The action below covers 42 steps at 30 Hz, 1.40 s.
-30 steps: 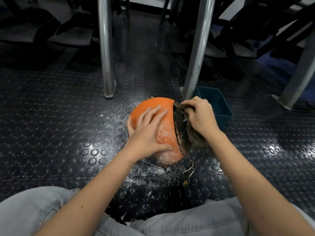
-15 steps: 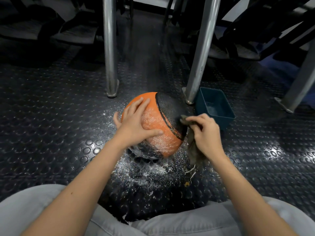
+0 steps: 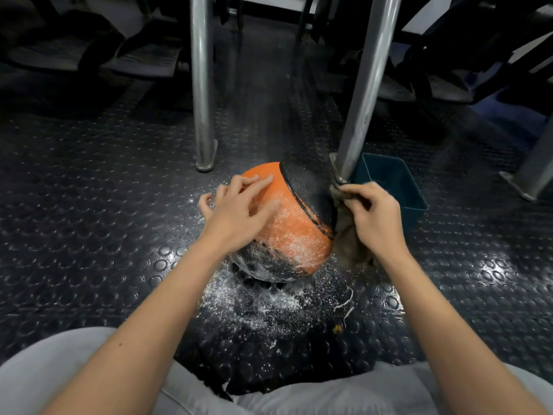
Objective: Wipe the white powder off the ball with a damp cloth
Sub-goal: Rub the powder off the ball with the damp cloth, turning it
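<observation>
Dark studded rubber floor (image 3: 89, 205) under steel table legs (image 3: 203, 85). Orange-and-black textured rubber ball (image 3: 296, 232) sits mid-frame on it, with white powder (image 3: 263, 301) scattered just below. Left hand (image 3: 239, 217) lies spread flat on the orange panel, steadying. Right hand (image 3: 374, 217) grips a bunched brown damp cloth (image 3: 350, 250) against the ball's black right side. Powder looks thickest along the ball's lower edge, so I'd roll that face up with the left hand and wipe one way with a clean fold. Teal plastic tub (image 3: 398, 190) is just right of the ball for rinsing, contents unclear.
</observation>
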Available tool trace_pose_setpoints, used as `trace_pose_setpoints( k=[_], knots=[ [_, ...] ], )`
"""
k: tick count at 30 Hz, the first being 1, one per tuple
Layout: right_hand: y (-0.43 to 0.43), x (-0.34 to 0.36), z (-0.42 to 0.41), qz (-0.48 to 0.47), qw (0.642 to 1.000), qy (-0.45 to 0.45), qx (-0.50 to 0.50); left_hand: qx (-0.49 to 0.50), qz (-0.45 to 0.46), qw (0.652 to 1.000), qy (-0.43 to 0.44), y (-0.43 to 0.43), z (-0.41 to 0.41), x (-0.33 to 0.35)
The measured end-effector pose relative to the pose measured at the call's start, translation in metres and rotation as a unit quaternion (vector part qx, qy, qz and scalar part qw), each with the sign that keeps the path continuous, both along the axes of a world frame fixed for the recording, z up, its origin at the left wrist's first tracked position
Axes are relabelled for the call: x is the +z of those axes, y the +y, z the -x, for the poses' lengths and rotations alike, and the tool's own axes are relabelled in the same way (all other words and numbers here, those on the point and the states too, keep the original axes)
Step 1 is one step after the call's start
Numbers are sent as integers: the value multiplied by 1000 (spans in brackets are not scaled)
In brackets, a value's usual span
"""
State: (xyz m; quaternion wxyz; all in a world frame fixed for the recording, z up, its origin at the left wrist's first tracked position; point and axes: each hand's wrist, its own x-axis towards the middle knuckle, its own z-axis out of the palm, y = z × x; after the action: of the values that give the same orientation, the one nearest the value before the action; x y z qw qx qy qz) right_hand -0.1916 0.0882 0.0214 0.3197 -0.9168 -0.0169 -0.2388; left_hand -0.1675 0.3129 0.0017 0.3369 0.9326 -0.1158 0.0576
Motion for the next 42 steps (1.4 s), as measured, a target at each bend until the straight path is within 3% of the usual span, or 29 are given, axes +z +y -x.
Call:
trace_pose_setpoints(
  k=[4, 7, 9, 12, 15, 18, 21, 23, 33, 38, 42],
  knots=[
    [11, -3, 4, 14, 998, 44, 49, 23, 102, 995, -6, 3, -21, 10],
    [2, -5, 3, -8, 997, 55, 48, -28, 89, 992, 88, 12, -48, 6],
    [-2, -6, -1, -41, 997, 53, 42, -59, 153, 974, 155, 13, -55, -1],
    [-5, -15, -7, -130, 990, 54, -10, -34, 190, 967, 167, 12, -51, -5],
    [-12, -16, -13, -244, 965, 82, -46, -4, 236, 957, 167, 20, -50, -9],
    [-23, -16, -14, -286, 947, 144, -22, 16, 270, 940, 207, 30, -51, -14],
    [-22, -27, -13, -357, 905, 229, -10, 20, 304, 915, 265, 31, -46, -20],
    [-20, -35, -16, -383, 893, 237, -17, 34, 324, 900, 289, 29, -41, -21],
    [-11, -34, -26, -445, 875, 187, -30, 106, 388, 864, 302, 22, -29, -28],
    [-26, -21, -26, -388, 905, 172, -28, 109, 370, 823, 417, 10, -15, -25],
    [-31, -7, -28, -347, 918, 190, -8, 120, 305, 801, 501, 13, -10, -26]
  ],
)
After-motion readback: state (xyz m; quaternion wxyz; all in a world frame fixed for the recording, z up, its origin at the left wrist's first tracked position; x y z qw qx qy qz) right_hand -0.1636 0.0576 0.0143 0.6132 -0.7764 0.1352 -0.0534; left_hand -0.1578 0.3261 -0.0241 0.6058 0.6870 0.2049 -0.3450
